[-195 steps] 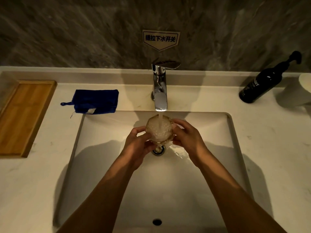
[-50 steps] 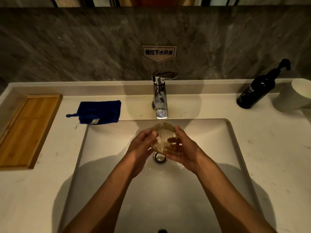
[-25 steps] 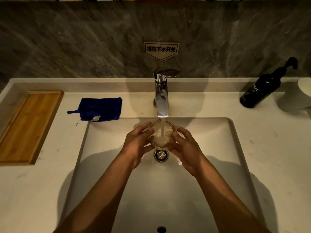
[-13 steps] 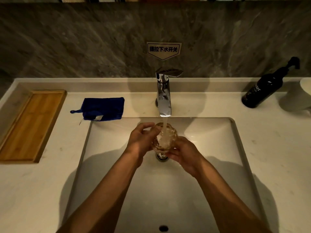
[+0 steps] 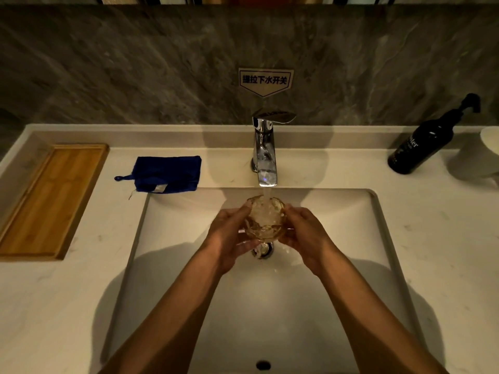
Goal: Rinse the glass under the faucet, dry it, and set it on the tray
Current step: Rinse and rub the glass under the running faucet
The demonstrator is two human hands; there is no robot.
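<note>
Glass back upright under faucet, refilling after tip-out; left hand and right hand fingers clasping it. Rinse ongoing, drying next.

Cloth lies between tray and faucet.

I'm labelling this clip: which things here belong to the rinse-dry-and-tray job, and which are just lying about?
Job: glass, held by left hand and right hand; faucet, running; sink; blue cloth; wooden tray.

Lying about: pump bottle; white cup; wall sign.
</note>
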